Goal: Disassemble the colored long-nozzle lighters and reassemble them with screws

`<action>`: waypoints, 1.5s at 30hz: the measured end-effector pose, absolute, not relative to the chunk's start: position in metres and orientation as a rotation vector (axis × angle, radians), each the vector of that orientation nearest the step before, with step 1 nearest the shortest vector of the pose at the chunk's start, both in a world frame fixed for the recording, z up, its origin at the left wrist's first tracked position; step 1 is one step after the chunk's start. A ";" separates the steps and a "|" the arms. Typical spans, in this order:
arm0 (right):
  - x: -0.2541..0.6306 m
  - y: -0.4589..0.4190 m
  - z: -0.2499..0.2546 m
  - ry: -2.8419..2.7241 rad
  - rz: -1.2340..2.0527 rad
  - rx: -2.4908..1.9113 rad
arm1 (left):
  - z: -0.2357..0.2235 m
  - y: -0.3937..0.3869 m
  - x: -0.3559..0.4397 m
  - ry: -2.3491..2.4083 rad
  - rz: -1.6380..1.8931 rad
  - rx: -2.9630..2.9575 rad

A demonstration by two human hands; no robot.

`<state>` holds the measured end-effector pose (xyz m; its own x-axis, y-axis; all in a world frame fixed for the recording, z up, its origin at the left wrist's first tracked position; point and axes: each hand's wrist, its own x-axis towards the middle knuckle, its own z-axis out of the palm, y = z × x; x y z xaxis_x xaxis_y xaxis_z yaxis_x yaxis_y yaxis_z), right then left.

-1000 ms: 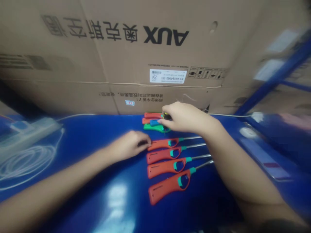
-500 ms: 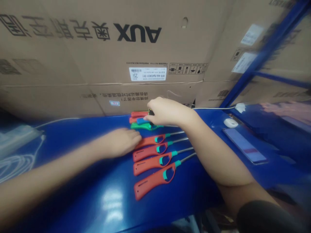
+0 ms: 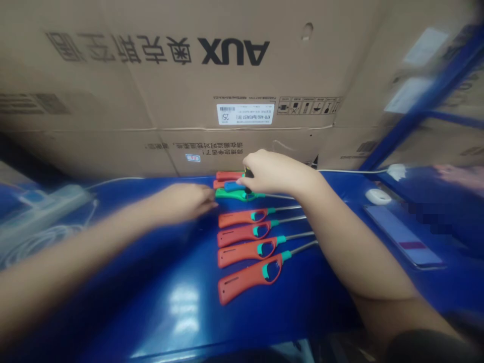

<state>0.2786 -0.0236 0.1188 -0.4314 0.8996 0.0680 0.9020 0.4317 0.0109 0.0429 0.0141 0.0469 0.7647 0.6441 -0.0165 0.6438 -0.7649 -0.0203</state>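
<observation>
A large cardboard box [image 3: 132, 111] stands along the back edge of the blue bench [image 3: 151, 302]. The person's right forearm reaches in from the bench's right side, over the far ends of several metal tubes, and the right hand [image 3: 268, 171] is near the back edge, palm down. The left hand [image 3: 181, 201] comes from the opposite side, by the handle butts; its fingers are loosely gathered, but blur hides whether they close on anything or touch.

Four orange-red lighters [image 3: 242, 280] lie roughly parallel in front of the hands, long axes running left to right — handles towards the left, tubes angled towards the back right. Their butts lie nearer the left hand, the rearmost just in front of its fingertips. Behind them is a green lighter [image 3: 229, 194], its butt beside those same fingertips; red handles [image 3: 229, 176] lie further back.

A blue handle [image 3: 232, 186] points left from the right thumb. The right hand pinches a small black-and-yellow part [image 3: 248, 173] — whether it belongs to the blue handle cannot be told.
</observation>
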 end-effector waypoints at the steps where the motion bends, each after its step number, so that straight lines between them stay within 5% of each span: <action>1: 0.279 -0.023 0.119 -2.616 -0.072 -1.646 | 0.046 0.017 0.036 -1.127 0.036 -2.980; 17: 0.275 -0.023 0.122 -2.628 -0.002 -1.743 | 0.007 -0.005 -0.012 -1.255 -0.546 -3.154; 31: 0.277 -0.020 0.120 -2.614 0.025 -1.751 | -0.023 0.006 -0.012 -1.160 -0.719 -3.051; 45: 0.308 -0.033 0.105 -2.181 0.103 -1.170 | -0.019 0.000 -0.012 -1.060 -0.804 -2.977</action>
